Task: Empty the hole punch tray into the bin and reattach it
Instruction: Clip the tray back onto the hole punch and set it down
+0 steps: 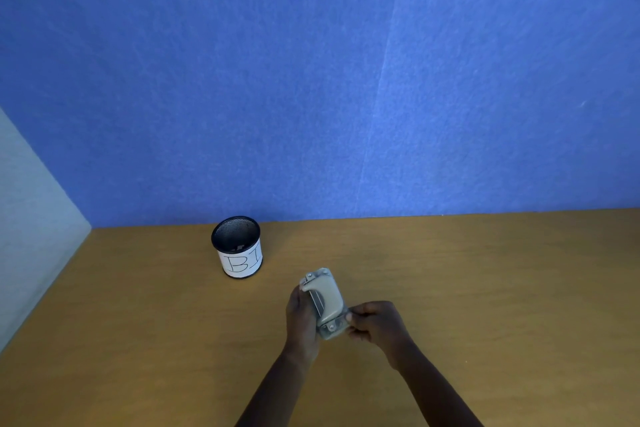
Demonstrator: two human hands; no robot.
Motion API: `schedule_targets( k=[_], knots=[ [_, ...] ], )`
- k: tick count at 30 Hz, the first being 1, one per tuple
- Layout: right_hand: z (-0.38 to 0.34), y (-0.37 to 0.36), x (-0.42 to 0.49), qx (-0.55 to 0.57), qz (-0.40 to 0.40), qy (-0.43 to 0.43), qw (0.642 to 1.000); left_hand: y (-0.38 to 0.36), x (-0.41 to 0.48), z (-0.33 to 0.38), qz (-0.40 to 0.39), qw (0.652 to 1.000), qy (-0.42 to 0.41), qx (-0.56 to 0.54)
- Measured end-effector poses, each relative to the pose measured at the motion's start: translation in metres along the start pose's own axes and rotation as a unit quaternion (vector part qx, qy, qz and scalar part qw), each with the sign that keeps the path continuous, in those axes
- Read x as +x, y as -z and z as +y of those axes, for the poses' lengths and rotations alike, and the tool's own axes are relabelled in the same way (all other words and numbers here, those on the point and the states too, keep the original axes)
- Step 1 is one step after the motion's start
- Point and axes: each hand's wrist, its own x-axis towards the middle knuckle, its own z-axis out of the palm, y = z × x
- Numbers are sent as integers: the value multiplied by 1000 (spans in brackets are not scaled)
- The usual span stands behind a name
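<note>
Both our left hand (302, 314) and right hand (375, 321) grip the hole punch (325, 302) — tray seemingly on; next, pull it free, tip into bin (237, 246).

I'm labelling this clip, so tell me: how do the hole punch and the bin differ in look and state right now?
The hole punch is grey and elongated; the bin is a round black mesh cup with a white label. The punch is gripped by the left hand and right hand; the bin stands untouched, farther back and left. Both are over the same wooden table.
</note>
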Motion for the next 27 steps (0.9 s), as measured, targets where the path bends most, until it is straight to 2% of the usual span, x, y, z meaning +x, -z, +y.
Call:
schedule_targets(
  k=[4,8,11,16,19,23,27],
  knots=[
    [-10,10,-4,10,-59,-15,998,2,2,4,-32,999,26,-26],
    [-21,11,-11,90,-145,-1,985,2,7,7,-59,997,55,10],
    [-26,6,-9,67,-126,7,990,0,7,10,-97,992,68,35],
    [-26,7,-3,151,-102,-8,983,-5,2,13,-156,984,71,53],
    [-25,9,1,196,-77,-14,977,-1,-2,6,-147,982,77,96],
    [-22,10,2,195,-62,-5,979,1,-7,-1,-114,982,84,126],
    [-21,9,3,189,-59,-2,980,-2,-8,-4,-45,987,76,136]
  ],
)
